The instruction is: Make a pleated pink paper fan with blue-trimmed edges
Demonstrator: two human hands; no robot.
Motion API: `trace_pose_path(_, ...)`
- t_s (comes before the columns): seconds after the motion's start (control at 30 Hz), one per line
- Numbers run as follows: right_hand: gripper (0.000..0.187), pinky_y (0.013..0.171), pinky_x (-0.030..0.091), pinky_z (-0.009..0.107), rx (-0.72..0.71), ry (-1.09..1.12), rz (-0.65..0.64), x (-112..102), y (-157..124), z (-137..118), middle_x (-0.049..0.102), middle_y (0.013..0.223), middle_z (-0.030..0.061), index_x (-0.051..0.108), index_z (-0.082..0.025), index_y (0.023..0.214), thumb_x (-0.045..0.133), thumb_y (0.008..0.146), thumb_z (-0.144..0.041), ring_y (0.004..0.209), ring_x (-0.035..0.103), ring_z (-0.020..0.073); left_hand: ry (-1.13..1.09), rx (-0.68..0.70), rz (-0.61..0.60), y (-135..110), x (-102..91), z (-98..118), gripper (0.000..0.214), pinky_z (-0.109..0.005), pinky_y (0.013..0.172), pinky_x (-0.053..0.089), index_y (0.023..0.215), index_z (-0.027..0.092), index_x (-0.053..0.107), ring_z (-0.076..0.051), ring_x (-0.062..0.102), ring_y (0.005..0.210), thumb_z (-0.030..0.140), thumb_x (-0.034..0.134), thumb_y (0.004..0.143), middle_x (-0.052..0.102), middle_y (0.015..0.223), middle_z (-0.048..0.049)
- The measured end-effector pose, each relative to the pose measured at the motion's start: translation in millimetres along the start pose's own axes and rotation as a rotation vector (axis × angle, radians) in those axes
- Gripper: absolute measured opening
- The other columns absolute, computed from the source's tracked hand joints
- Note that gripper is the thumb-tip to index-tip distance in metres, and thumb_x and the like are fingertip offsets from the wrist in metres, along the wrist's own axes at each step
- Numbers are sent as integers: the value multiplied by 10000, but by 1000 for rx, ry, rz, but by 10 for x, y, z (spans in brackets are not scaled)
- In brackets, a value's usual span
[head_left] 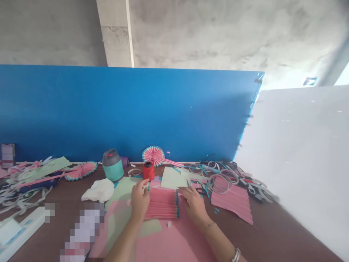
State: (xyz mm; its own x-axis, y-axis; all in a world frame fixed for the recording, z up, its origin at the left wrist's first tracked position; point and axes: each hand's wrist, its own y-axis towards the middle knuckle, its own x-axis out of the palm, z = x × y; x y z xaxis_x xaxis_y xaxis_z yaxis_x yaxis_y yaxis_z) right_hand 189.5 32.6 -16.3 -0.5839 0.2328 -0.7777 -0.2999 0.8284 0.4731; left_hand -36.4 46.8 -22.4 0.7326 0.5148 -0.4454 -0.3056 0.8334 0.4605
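Observation:
A pink sheet folded into accordion pleats with a blue edge (162, 203) lies on the brown table (272, 236). My left hand (139, 202) rests on its left end, fingers curled over the pleats. On its right end lies my right hand (194, 205), fingers pressed flat. Both hands press the pleated paper together between them. Flat pink and pale green sheets (163, 243) lie underneath.
A finished pink paper fan (153, 155) leans on the blue board (122, 112). Nearby stand a teal flask (112, 165) and a red thread spool (148, 171). Another pleated pink sheet (233, 202), rings, scraps and a white cloth (99, 190) lie around.

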Motion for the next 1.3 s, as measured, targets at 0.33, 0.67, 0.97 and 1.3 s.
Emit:
trace_pose_path(0.33, 327, 881, 397, 358, 23, -18, -110, 102, 3, -26, 669, 997, 74, 639, -197, 1060, 496, 778, -114, 997, 542, 220, -170, -192, -144, 28, 90, -165, 320, -320, 731, 471, 950, 181, 628, -209, 639, 773, 242, 525, 654, 699, 909, -65)
trace_pose_path(0.67, 234, 680, 475, 298, 175, 462, 120, 14, 30, 133, 651, 818, 63, 655, -183, 908, 447, 821, -248, 743, 598, 182, -600, -264, -208, -6, 42, 83, 479, -335, 902, 424, 1051, 165, 618, -254, 562, 1077, 505, 586, 716, 645, 1115, -109)
trace_pose_path(0.97, 257, 644, 480, 292, 182, 718, -1, -11, 24, 38, 616, 771, 41, 664, -174, 924, 542, 759, -330, 677, 584, 159, -849, -323, -244, -68, 132, 124, 863, -319, 831, 452, 1318, 187, 413, -215, 603, 934, 448, 748, 566, 654, 1010, -84)
trace_pose_path(1.3, 400, 749, 475, 319, 239, 756, -56, -75, -3, -13, 638, 981, 90, 650, -181, 1023, 562, 767, -475, 849, 585, 201, -697, -375, -119, -56, -14, 279, 531, -277, 688, 456, 1033, 135, 593, -154, 602, 649, 438, 683, 607, 599, 612, 20)
